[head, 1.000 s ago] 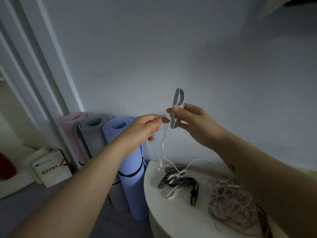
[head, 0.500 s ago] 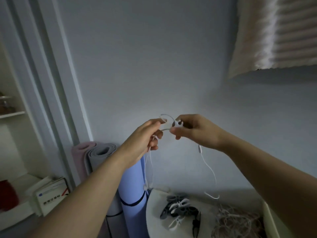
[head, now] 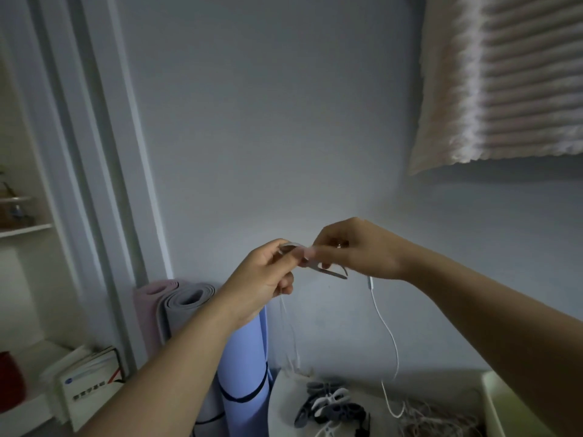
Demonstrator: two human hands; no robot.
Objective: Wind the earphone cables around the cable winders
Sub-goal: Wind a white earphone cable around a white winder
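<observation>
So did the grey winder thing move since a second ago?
Yes. The grey cable winder stood upright, running along the door frame; now it lies nearly level, crosswise to that frame.

Rolled pastel foam mats (head: 189,298) lean on the dim grey-blue painted wall (head: 284,121). A white door frame (head: 104,152) stands beside them.

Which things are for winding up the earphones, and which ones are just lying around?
For the job:
- cable winder and white earphone cable, held between the left hand and right hand
- spare winders and tangled cables on the table

Just lying about:
- rolled mats
- books
- hanging blanket
</observation>
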